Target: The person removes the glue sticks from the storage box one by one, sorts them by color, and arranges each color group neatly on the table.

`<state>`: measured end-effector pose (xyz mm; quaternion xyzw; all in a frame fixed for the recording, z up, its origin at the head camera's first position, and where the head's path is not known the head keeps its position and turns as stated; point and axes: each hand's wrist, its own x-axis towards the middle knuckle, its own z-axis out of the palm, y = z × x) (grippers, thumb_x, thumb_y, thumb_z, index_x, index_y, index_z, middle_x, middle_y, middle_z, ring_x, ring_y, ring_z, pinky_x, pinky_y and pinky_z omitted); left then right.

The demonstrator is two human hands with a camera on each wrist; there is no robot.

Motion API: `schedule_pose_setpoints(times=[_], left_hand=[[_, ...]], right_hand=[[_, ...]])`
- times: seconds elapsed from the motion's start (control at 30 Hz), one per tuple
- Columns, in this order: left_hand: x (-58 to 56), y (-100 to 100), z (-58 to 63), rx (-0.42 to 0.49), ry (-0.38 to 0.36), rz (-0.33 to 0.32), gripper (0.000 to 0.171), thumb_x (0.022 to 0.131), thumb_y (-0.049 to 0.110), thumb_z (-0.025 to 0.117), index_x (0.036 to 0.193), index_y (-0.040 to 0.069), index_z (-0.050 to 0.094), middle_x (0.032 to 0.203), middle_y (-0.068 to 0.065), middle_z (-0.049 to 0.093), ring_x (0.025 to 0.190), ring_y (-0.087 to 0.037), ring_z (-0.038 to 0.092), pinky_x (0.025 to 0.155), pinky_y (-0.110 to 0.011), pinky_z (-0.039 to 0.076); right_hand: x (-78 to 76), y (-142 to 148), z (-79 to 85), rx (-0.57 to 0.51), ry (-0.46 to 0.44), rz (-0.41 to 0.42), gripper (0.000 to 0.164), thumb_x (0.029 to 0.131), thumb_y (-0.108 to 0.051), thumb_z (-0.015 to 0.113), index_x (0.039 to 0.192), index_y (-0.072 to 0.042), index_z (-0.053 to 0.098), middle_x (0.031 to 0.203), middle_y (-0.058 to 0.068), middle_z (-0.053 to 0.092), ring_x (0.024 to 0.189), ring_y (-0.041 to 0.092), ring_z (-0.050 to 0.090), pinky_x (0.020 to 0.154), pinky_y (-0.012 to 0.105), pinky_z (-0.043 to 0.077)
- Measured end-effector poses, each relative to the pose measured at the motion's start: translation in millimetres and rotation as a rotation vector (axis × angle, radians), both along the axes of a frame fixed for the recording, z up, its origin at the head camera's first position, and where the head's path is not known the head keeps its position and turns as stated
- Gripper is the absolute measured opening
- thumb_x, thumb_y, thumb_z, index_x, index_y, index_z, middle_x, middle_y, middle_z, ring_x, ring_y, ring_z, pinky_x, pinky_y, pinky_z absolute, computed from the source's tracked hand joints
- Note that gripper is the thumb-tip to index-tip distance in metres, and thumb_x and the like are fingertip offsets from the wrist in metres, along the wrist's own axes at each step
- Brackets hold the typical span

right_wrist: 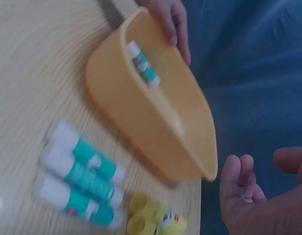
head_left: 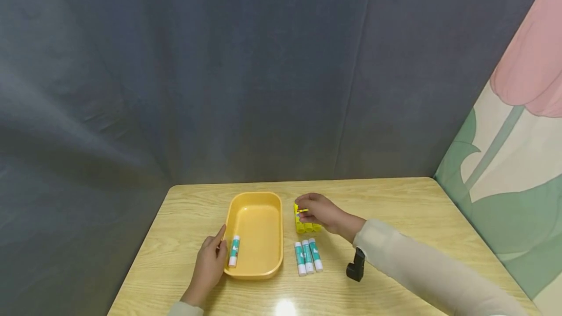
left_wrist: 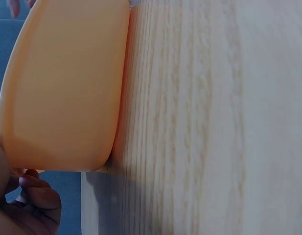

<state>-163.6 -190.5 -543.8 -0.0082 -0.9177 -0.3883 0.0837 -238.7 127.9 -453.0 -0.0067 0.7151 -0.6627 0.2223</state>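
Observation:
My left hand (head_left: pixel 209 262) grips the left rim of a yellow plastic tray (head_left: pixel 259 238), its thumb at the rim. Inside, along the tray's left wall, lies one white-and-teal glue stick (head_left: pixel 234 251). My right hand (head_left: pixel 322 212) hovers over a row of yellow glue sticks (head_left: pixel 300 227) right of the tray, partly hiding them. Its thumb and fingers are apart with nothing between them, as the right wrist view shows. Nearer to me, three white-and-teal glue sticks (right_wrist: pixel 82 176) lie side by side on the table.
Everything stands on a light wooden table (head_left: pixel 386 199). Behind it hangs a dark blue-grey cloth (head_left: pixel 263 72). At the right is a panel with a printed flower (head_left: pixel 522 77). A black device (head_left: pixel 356 265) hangs from the right wrist.

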Motion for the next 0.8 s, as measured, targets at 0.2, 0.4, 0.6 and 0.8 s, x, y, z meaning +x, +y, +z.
schedule_pose_setpoints(times=[0.2, 0.4, 0.6, 0.8], left_hand=[[-0.3, 1, -2.5, -0.008, -0.042, 0.024, 0.045, 0.101, 0.011, 0.05, 0.146, 0.009, 0.044, 0.09, -0.003, 0.052, 0.071, -0.013, 0.046, 0.056, -0.021, 0.045], [-0.8, 0, -0.9, -0.015, -0.012, 0.013, 0.045, 0.101, 0.009, 0.051, 0.145, 0.007, 0.045, 0.089, -0.004, 0.052, 0.071, -0.013, 0.045, 0.056, -0.021, 0.044], [-1.5, 2, 2.0, -0.023, -0.003, 0.015, 0.044, 0.101, 0.009, 0.051, 0.144, 0.005, 0.046, 0.094, -0.006, 0.053, 0.073, -0.013, 0.047, 0.058, -0.021, 0.046], [-1.8, 3, 1.6, -0.026, -0.027, 0.039, 0.043, 0.101, 0.011, 0.052, 0.144, 0.006, 0.048, 0.097, -0.006, 0.053, 0.077, -0.012, 0.049, 0.061, -0.021, 0.047]], right_hand=[[6.0, -30, -3.1, -0.141, -0.039, 0.094, 0.047, 0.097, -0.013, 0.057, 0.137, 0.009, 0.044, 0.13, 0.025, 0.047, 0.103, 0.028, 0.062, 0.088, 0.033, 0.053], [26.5, -65, -7.8, -0.204, -0.067, 0.205, 0.049, 0.097, -0.016, 0.059, 0.136, 0.009, 0.044, 0.136, 0.021, 0.047, 0.117, 0.034, 0.057, 0.095, 0.038, 0.049], [34.6, -93, -19.4, -0.133, -0.073, 0.205, 0.052, 0.096, -0.015, 0.058, 0.138, 0.012, 0.043, 0.132, 0.017, 0.054, 0.121, 0.036, 0.054, 0.098, 0.042, 0.047], [40.0, -116, -30.5, -0.092, -0.114, 0.158, 0.063, 0.091, -0.018, 0.065, 0.139, 0.013, 0.039, 0.135, 0.021, 0.05, 0.126, 0.043, 0.046, 0.102, 0.05, 0.041]])
